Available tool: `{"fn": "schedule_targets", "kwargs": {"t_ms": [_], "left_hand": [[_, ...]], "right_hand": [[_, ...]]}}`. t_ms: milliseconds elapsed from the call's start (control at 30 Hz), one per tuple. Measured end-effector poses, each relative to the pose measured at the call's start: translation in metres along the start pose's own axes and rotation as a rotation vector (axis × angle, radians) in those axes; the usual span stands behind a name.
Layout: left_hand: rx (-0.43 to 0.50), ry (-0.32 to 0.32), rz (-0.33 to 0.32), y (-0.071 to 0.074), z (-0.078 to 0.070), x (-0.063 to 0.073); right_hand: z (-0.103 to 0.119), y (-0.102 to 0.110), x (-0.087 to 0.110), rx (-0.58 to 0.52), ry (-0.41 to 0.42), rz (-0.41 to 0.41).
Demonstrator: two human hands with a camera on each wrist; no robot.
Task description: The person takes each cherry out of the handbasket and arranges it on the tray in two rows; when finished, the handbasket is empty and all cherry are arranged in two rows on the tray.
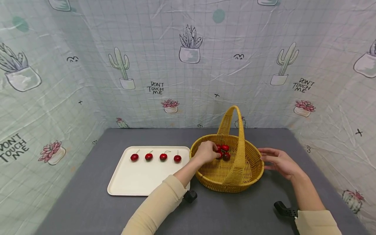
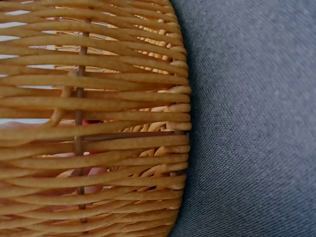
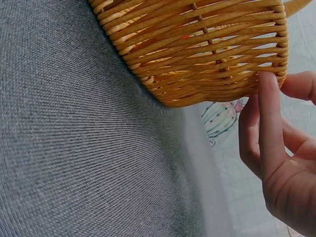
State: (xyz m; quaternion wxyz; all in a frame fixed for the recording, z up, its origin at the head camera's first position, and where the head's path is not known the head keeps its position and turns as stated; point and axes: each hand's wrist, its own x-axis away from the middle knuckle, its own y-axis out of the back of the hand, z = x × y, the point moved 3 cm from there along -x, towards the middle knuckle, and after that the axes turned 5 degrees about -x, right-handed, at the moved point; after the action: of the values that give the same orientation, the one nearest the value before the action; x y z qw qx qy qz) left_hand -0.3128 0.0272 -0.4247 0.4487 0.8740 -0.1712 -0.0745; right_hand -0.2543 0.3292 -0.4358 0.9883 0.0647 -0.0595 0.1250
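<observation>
A yellow wicker basket [image 1: 202, 168] with a tall arched handle [image 1: 240, 143] stands on the grey table. My left hand [image 1: 207, 151] reaches over its left rim, thumb and fingertips pinching a red cherry [image 1: 219, 154] inside. Several more cherries [image 1: 225, 148] lie beside those fingertips. Through the weave in the left wrist view, parts of the fingers [image 2: 94, 180] and a bit of red show. On the basket's right, my right hand [image 1: 280, 161] touches the rim from outside with extended fingers. The right wrist view has one fingertip [image 3: 268, 81] against the outer wall, another at the rim.
Left of the basket lies a white rectangular tray [image 1: 135, 179]. Along its far side, several stemmed cherries [image 1: 163, 157] sit in a row. Behind the table [image 1: 229, 212] hangs a pale curtain [image 1: 205, 78] printed with potted cacti.
</observation>
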Motion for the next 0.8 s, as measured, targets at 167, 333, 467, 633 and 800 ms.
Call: {"fn": "schedule_targets", "kwargs": {"t_ms": [167,333,467,633,800], "left_hand": [[-0.026,0.020,-0.006,-0.0027,-0.0040,-0.0033],[-0.009,0.042,0.010,-0.0053,-0.0059,-0.0066],[-0.024,0.070,0.017,-0.0072,-0.0053,-0.0088],[-0.077,0.063,0.015,-0.0079,-0.0045,-0.0097],[-0.055,0.052,0.023,-0.0073,-0.0018,-0.0105]], "right_hand": [[0.0006,-0.0002,0.0006,0.003,0.002,-0.005],[0.0007,0.0000,0.0009,0.007,0.004,-0.008],[0.0003,-0.0004,0.0009,0.008,0.002,-0.007],[0.0000,-0.0012,0.0007,0.007,0.000,-0.002],[0.0017,-0.0016,0.0004,0.011,0.003,0.002]]}}
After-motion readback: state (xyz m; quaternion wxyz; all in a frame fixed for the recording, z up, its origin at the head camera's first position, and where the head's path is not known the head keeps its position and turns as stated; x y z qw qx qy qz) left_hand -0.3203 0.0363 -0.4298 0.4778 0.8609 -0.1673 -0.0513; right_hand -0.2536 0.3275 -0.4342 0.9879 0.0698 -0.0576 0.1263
